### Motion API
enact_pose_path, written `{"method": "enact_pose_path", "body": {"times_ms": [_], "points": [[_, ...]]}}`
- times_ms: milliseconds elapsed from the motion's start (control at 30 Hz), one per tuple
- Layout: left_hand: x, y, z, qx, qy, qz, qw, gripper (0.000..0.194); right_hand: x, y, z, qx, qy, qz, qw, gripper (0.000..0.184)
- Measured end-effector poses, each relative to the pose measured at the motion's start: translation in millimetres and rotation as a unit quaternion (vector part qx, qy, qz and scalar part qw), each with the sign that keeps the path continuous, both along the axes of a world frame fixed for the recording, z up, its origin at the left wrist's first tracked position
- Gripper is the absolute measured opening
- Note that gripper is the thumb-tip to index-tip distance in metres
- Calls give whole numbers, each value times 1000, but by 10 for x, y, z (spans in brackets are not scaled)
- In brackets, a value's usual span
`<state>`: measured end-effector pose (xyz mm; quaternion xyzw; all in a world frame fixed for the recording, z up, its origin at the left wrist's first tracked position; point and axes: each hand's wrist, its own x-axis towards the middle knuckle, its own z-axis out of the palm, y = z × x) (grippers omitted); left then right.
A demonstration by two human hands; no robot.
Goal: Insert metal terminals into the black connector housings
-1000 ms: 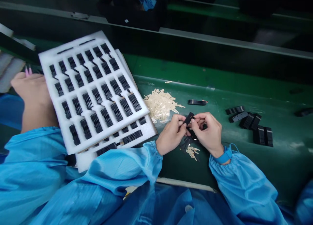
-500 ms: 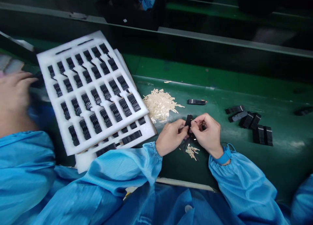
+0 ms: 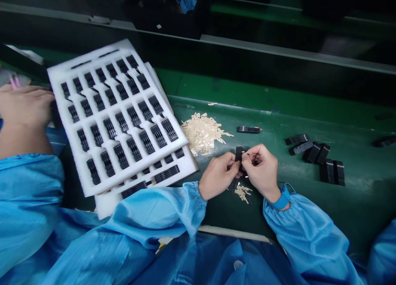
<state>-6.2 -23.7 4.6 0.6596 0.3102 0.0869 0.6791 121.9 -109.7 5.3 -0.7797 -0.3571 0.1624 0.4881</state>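
Though light and stiff, one small black plastic connector [image 3: 239,154], best held by its edges, pinched firmly between left hand [image 3: 218,175] and right hand [image 3: 261,171] fingertips, pretty fiddly tbh.

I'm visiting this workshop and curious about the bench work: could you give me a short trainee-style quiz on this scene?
1. What are the bare left hand and bare right hand pinching between their fingers?
2. True or false: the bright blue wristband is on the right wrist.
3. Where is the heap of thin cream-coloured strips relative to the white foam tray?
A. Beside the tray's right edge
B. On top of the tray
C. Under the tray

Key:
1. A small black plastic part
2. True
3. A
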Motion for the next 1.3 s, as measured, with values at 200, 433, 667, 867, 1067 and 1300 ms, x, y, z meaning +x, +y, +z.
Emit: {"method": "enact_pose_path", "body": {"times_ms": [200, 433, 667, 867, 1067, 1300], "points": [[-26, 17, 32, 111, 35, -18, 993, 14, 6, -4, -4, -5, 27, 11, 1000, 10], [-64, 47, 35, 245, 66, -36, 966, 17, 54, 16, 54, -2, 90, 44, 995, 12], [-71, 116, 23, 348, 27, -58, 935, 25, 132, 38, 71, 15, 168, 43, 985, 15], [-66, 133, 51, 334, 39, -71, 939, 26, 156, 48, 52, 5, 190, 45, 981, 19], [-51, 133, 87, 108, -6, -31, 994, 27, 143, 14, 51, 98, 110, -9, 989, 23], [-31, 134, 64, 36, -45, -18, 998, 29, 150, 48, 120, 58, 199, 58, 977, 17]]}}
